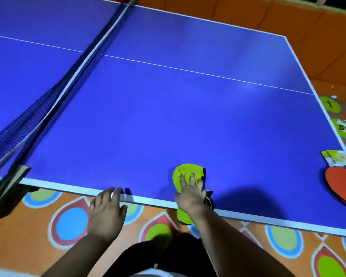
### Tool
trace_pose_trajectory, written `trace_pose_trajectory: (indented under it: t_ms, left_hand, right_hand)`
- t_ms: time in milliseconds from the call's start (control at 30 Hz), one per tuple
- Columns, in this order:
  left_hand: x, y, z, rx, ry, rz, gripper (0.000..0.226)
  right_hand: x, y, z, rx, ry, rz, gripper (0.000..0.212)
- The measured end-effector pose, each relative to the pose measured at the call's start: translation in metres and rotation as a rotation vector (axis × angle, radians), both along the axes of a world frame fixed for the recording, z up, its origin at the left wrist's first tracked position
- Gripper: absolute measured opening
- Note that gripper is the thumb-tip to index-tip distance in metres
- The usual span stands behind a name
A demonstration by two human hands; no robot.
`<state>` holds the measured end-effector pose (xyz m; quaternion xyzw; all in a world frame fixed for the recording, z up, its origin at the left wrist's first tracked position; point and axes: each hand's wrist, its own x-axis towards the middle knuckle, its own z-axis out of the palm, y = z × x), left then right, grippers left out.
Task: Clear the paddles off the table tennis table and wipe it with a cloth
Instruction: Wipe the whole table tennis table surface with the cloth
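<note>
now right hand [190,193] presses bunched green cloth [183,172]

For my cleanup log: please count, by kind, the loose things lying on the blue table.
Cloth: 1
Paddle: 1 in plain sight; more may lie stacked beneath it
Packet: 1
Total: 3

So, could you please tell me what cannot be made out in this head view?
Head view:
red paddle: cut off by the right frame edge; handle unseen, stack count unclear.
printed packet: print too small and blurred to read.
green cloth: middle covered by the right hand; its end drops below the table edge.
net: far end blurred, cut off at the top.
</note>
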<state>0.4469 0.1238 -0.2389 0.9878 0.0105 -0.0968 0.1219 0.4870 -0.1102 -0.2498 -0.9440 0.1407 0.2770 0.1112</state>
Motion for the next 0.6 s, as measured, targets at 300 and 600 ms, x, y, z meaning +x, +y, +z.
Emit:
trace_pose_trajectory:
  t_ms: [300,600]
  left_hand:
    - [0.033,0.013,-0.003,-0.032,0.038,-0.081,0.055]
    - [0.076,0.007,-0.016,-0.044,0.084,-0.183,0.052]
  right_hand:
    - [-0.01,-0.037,-0.01,-0.159,-0.18,-0.11,0.061]
    - [-0.001,-0.109,-0.014,-0.161,-0.198,-0.385,0.066]
